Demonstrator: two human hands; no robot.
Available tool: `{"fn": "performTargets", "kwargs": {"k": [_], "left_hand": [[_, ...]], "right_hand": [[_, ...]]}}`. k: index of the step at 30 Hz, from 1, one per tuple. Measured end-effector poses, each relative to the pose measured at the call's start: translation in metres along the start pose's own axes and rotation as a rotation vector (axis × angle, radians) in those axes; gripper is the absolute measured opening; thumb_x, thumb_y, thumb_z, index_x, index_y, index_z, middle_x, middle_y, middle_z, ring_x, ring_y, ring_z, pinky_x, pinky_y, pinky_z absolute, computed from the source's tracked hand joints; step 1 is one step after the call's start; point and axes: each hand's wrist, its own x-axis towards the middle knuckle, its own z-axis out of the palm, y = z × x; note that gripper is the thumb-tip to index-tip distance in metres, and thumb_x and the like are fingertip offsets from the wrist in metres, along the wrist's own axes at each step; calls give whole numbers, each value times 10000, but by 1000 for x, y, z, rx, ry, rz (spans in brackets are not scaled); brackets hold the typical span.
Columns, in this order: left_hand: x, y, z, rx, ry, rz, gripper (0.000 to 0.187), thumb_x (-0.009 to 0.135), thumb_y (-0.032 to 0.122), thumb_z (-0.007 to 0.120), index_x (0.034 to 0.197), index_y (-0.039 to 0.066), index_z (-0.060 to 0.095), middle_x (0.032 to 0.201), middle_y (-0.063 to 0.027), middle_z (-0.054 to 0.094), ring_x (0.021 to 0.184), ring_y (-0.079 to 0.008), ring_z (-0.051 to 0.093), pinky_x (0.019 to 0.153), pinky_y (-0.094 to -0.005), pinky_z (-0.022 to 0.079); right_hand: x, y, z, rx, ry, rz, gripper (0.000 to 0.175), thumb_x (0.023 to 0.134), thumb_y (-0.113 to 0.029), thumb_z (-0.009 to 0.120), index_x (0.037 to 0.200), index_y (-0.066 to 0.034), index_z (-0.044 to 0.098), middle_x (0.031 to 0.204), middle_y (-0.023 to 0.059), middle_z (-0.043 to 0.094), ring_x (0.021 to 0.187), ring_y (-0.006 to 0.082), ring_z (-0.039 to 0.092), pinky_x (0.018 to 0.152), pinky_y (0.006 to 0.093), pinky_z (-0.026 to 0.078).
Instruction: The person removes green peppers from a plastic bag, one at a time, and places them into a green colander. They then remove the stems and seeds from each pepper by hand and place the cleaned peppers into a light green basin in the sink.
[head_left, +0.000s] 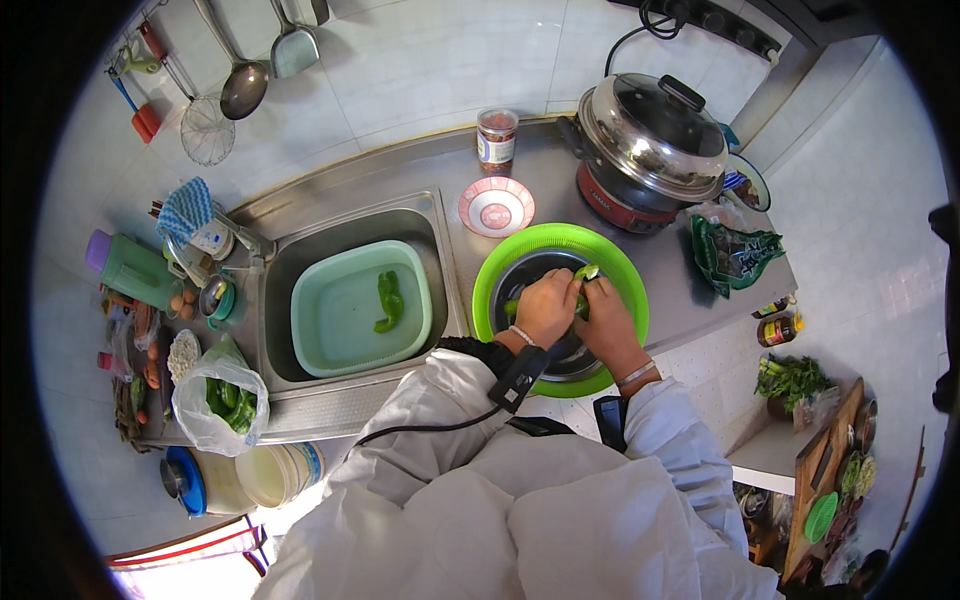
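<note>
Both my hands meet over a metal bowl (505, 300) that sits inside a bright green plastic colander (634, 315). My left hand (546, 306) and my right hand (606, 321) grip a green pepper (585, 274) between their fingers; its top end shows pale above them. More green shows under my left hand, at the bowl's left side. A long green pepper (388, 301) lies in a pale green plastic basin (330, 360) of water, which stands in the steel sink (279, 300). An open plastic bag (251, 405) of green peppers (232, 401) rests left of the sink.
Behind the colander stand a pink-and-white bowl (496, 208) and a lidded jar (497, 139). An electric pot (645, 150) and a green packet (731, 255) are at the right. The faucet (255, 244), a green pitcher (135, 270) and eggs (182, 304) are at the left.
</note>
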Motion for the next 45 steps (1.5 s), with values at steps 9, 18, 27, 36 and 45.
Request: {"fn": "performTargets", "kwargs": {"k": [9, 18, 27, 36, 45], "left_hand": [[8, 5, -3, -34, -57, 33, 217, 907, 232, 517, 865, 19, 523, 783, -196, 555, 738, -405, 552, 638, -462, 442], [19, 0, -24, -69, -317, 67, 227, 884, 295, 547, 880, 68, 536, 740, -159, 602, 732, -365, 587, 632, -438, 450], [22, 1, -30, -96, -233, 46, 209, 884, 274, 560, 872, 65, 562, 739, -149, 591, 701, -342, 579, 627, -409, 450], [34, 6, -40, -116, -213, 115, 207, 877, 264, 579, 835, 62, 597, 725, -131, 577, 670, -307, 568, 606, -364, 448], [53, 9, -53, 235, -333, 400, 219, 851, 283, 587, 771, 80, 569, 690, -134, 581, 651, -346, 573, 563, -421, 442]], "right_hand": [[-4, 6, -4, 2, 65, -47, 356, 644, -35, 664, 979, -13, 546, 979, 144, 526, 936, 351, 514, 802, 410, 451], [-5, 7, -4, 113, 102, 16, 247, 701, -25, 621, 940, -8, 560, 921, 160, 542, 855, 366, 545, 735, 397, 458], [2, 0, 4, 228, 168, 71, 184, 727, -32, 604, 902, -13, 549, 887, 153, 552, 834, 369, 554, 710, 401, 457], [5, 3, 12, 426, 180, 163, 217, 751, -38, 598, 965, -15, 575, 921, 157, 581, 867, 348, 574, 764, 381, 458], [16, 24, 5, 288, -83, -34, 266, 754, -104, 594, 1004, -11, 597, 964, 185, 592, 902, 367, 559, 803, 431, 443]]}}
